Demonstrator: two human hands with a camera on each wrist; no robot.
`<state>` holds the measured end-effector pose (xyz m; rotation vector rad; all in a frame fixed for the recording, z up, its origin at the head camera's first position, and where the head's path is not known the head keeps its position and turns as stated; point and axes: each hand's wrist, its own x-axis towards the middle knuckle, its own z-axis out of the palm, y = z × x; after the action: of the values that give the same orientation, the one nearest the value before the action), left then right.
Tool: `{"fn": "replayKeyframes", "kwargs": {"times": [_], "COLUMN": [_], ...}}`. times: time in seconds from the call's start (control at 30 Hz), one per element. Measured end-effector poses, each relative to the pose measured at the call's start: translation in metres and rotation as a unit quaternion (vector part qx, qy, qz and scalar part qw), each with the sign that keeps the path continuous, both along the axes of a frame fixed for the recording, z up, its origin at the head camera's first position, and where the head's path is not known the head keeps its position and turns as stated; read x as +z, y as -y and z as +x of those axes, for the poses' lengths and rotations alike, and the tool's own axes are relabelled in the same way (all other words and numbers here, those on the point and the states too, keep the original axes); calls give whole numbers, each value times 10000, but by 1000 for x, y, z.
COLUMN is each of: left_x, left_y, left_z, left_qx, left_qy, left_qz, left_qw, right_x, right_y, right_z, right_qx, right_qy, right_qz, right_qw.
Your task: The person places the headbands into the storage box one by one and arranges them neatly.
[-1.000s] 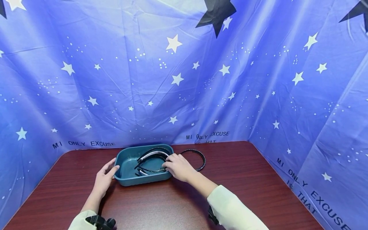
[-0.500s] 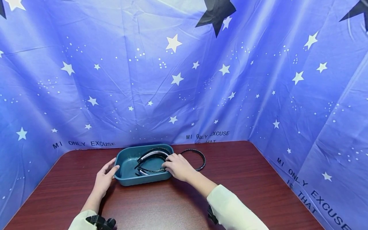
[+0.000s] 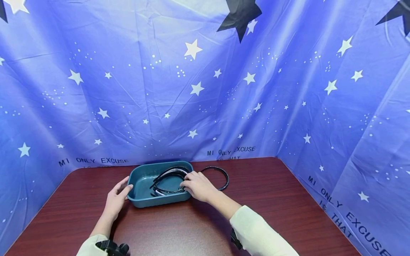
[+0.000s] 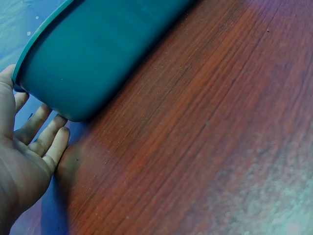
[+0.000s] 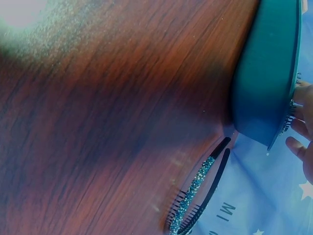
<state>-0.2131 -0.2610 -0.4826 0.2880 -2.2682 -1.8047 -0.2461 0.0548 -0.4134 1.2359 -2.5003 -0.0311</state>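
Observation:
A teal plastic basin (image 3: 141, 202) sits on the table with several headbands (image 3: 166, 171) in its right half, dark ones with teeth and one with a whitish band. At its left end my left hand (image 3: 115, 202) holds it, thumb over the rim and fingers along the outside wall. In the left wrist view these fingers (image 4: 41, 131) reach round the basin's end. My right hand (image 3: 200, 186) reaches over the right rim and pinches a glittery headband (image 5: 287, 120), whose teeth show above the rim in the right wrist view. The fingertips inside the basin are partly hidden.
Just right of the basin, another headband (image 3: 226, 176), black with glitter and teeth, lies on the reddish-brown wooden table (image 3: 179, 231). Behind and to the right hangs a blue star-printed cloth (image 3: 166, 89) down to the table's edge.
The headbands in the basin have shifted slightly under my right hand, and less of the whitish band shows. Both hands and the basin stay in nearly the same place.

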Motion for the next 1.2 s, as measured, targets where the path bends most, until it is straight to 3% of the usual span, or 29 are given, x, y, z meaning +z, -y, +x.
{"fn": "replayKeyframes", "kwargs": {"times": [0.6,1.2], "left_x": [-1,1], "left_y": [1,0], "left_z": [-1,1], "left_qx": [-19,-65], "left_qy": [76,89], "left_qz": [67,-77], "left_qw": [9999,9999], "right_x": [3,5], "right_y": [1,1], "right_z": [1,1], "right_qx": [-136,12], "right_qy": [164,22], "right_qz": [137,25], "right_qw": [9997,10000]}}
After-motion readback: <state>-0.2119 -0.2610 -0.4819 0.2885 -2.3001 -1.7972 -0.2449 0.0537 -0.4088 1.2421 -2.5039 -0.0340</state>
